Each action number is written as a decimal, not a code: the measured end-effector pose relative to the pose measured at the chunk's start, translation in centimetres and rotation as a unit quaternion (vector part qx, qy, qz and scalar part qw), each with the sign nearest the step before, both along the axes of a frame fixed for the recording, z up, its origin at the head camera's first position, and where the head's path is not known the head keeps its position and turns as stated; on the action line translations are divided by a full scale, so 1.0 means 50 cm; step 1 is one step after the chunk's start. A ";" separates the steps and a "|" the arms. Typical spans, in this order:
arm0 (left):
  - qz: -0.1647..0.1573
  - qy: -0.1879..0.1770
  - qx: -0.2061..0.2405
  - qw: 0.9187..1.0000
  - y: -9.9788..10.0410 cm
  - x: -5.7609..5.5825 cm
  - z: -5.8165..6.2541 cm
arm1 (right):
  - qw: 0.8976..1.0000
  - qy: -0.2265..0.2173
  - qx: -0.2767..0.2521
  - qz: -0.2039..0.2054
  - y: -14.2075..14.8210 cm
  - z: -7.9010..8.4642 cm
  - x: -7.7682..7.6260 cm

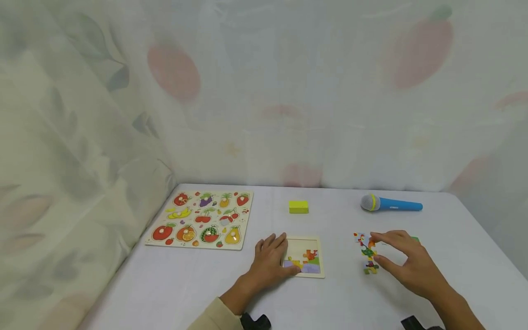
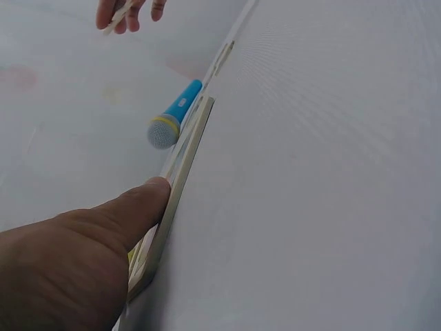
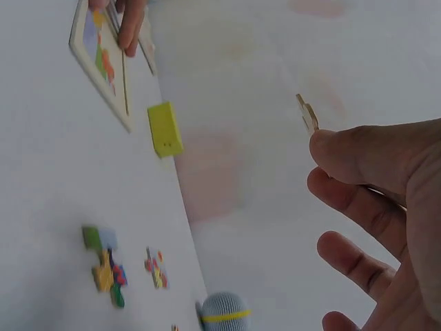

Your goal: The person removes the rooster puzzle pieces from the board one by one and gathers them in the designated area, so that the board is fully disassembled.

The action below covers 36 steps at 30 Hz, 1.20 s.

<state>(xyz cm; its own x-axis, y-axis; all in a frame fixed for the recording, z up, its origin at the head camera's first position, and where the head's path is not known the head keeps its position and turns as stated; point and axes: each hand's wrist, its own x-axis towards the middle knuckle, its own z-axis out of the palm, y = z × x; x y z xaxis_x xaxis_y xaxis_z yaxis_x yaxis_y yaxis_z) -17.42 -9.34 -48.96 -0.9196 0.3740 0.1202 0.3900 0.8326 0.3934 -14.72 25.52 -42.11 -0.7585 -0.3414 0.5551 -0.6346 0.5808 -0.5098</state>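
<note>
A small wooden puzzle tray (image 1: 303, 237) lies on the white table, with several joined pieces (image 1: 311, 263) along its bottom and right. My left hand (image 1: 270, 259) rests on its left side, fingers extended over the frame and thumb (image 2: 148, 203) pressing near the lower edge. My right hand (image 1: 406, 263) is raised to the right of the tray. Between thumb and forefinger it pinches a thin wooden puzzle piece (image 3: 306, 114), seen nearly edge-on in the right wrist view. Loose colourful puzzle pieces (image 3: 107, 272) lie on the table below that hand.
A fruit peg board (image 1: 198, 220) lies at the left. Behind the tray sits a yellow-green block (image 1: 299, 207). A blue toy microphone (image 1: 398, 204) with a grey head lies at the back right. Patterned curtains (image 1: 247, 91) stand behind and to the left of the table.
</note>
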 end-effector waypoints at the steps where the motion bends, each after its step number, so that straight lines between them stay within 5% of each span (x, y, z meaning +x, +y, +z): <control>1: -0.001 0.001 0.000 1.000 0.000 0.000 0.000 | 1.000 0.002 0.001 -0.001 0.006 -0.003 0.000; 18: -0.002 -0.001 -0.002 1.000 0.000 0.000 0.001 | 0.998 -0.043 0.000 -0.054 0.088 -0.069 0.002; 36: -0.001 -0.005 -0.005 1.000 0.001 0.003 0.008 | 0.981 -0.139 0.067 -0.117 0.131 -0.115 0.001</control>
<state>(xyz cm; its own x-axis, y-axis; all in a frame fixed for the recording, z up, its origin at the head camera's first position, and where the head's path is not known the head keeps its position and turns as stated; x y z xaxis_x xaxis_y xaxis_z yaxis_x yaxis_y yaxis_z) -17.29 -9.29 -48.58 -0.9201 0.3764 0.1084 0.3877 0.8356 0.3893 -14.67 32.06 -47.88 -0.9404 -0.1953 0.2783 -0.3231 0.7683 -0.5526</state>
